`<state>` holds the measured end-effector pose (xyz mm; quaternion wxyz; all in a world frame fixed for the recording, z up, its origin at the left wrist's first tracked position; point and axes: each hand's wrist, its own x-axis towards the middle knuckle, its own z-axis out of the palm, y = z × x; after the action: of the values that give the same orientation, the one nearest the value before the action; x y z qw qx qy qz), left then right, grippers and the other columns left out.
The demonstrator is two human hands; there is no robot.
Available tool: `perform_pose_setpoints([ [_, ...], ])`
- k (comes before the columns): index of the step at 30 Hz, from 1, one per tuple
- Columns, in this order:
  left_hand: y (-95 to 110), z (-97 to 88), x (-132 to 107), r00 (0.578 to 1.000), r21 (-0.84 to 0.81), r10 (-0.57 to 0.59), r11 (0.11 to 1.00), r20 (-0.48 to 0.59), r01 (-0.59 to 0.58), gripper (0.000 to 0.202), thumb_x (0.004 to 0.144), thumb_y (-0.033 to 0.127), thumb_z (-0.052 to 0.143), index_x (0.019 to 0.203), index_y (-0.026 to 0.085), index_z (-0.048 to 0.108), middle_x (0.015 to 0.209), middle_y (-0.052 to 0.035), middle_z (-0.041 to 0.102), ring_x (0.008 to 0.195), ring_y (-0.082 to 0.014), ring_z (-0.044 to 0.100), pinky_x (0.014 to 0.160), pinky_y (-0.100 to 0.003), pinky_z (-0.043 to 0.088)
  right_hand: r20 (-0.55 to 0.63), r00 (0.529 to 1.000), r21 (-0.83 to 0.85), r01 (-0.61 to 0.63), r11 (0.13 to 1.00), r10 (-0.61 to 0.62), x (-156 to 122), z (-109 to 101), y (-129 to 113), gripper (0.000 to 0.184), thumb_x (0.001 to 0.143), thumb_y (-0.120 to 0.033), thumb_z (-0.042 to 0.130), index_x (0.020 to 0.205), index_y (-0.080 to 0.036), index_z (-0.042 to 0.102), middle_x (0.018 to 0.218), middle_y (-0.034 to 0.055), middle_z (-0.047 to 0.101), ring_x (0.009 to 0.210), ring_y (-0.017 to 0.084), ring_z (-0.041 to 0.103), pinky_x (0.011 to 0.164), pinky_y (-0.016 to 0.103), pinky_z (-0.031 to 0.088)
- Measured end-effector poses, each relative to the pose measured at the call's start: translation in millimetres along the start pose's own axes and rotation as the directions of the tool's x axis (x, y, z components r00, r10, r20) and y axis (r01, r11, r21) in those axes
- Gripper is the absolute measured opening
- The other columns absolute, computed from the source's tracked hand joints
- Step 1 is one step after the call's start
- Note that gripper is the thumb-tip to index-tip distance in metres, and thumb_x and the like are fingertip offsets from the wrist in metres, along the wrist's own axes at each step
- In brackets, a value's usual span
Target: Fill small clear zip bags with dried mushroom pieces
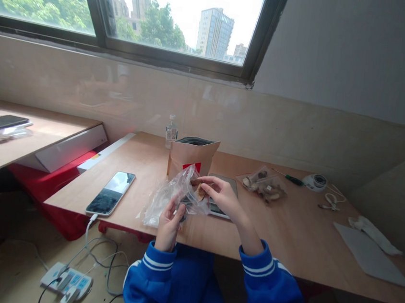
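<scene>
My left hand (170, 221) is closed on a clear plastic zip bag (192, 198), thumb and fingers pinching its near side. At the bag's opening, my right hand (221, 195) pinches a brown, dried-looking piece (201, 191), perhaps a dried mushroom. More clear plastic bags (158, 207) lie crumpled on the table to the left of the hands. Just behind stands an open kraft paper pouch (191, 155) with a red label, its lower part hidden. A flat device with a pale edge (221, 215), possibly a scale, lies partly covered under my right hand.
To the right lie filled clear bags (266, 186), a green screwdriver (293, 180), a white dome camera (315, 182), a cable and a white cloth (374, 234) by a grey sheet. A charging phone (111, 193) sits left, a bottle (171, 131) behind. A power strip (66, 283) is on the floor.
</scene>
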<state>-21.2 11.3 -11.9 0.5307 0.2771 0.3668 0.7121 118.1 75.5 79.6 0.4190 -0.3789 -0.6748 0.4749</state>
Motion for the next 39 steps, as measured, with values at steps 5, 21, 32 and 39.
perform_pose_setpoints([
  [5,-5.1,-1.7,1.9,0.996,-0.072,-0.073,0.995,-0.053,0.069,0.05,0.072,0.034,0.073,0.12,0.024,0.06,0.124,-0.0058,0.062,0.126,-0.0233,0.048,0.109,-0.035,0.031,-0.054,0.995,0.238,-0.068,0.969,0.083,1.0,-0.4,-0.2,0.032,0.071,-0.039,0.07,0.096,-0.018,0.071,0.093,0.0056,0.071,0.082,0.017,0.064,0.076,0.03,0.051],
  [21,-9.2,-11.9,10.2,0.99,-0.018,-0.085,0.996,-0.111,0.083,0.054,0.07,0.031,0.074,0.121,0.021,0.058,0.126,-0.009,0.061,0.121,-0.0243,0.052,0.103,-0.033,0.038,-0.544,0.605,-0.397,0.426,0.813,-0.582,103.6,0.7,-43.8,0.027,0.091,-0.038,0.047,0.103,-0.021,0.063,0.107,0.0083,0.06,0.101,0.019,0.058,0.093,0.033,0.045],
  [32,-3.8,-11.0,8.4,0.994,-0.027,-0.079,0.997,-0.072,0.077,0.051,0.071,0.029,0.073,0.12,0.025,0.059,0.127,-0.0063,0.061,0.123,-0.0236,0.051,0.103,-0.032,0.038,-0.16,0.725,-0.437,0.557,0.707,-0.67,108.9,19.7,-12.1,0.015,0.09,-0.028,0.049,0.091,-0.021,0.063,0.1,0.0078,0.061,0.097,0.019,0.059,0.087,0.031,0.049],
  [39,-2.6,-11.1,8.8,0.996,-0.026,-0.074,0.997,-0.059,0.072,0.053,0.071,0.03,0.073,0.122,0.024,0.057,0.128,-0.007,0.059,0.124,-0.0244,0.05,0.103,-0.032,0.039,-0.132,0.721,-0.42,0.58,0.698,-0.68,100.4,14.0,-15.8,0.014,0.087,-0.032,0.054,0.084,-0.021,0.061,0.097,0.0063,0.063,0.094,0.017,0.061,0.084,0.031,0.05],
])
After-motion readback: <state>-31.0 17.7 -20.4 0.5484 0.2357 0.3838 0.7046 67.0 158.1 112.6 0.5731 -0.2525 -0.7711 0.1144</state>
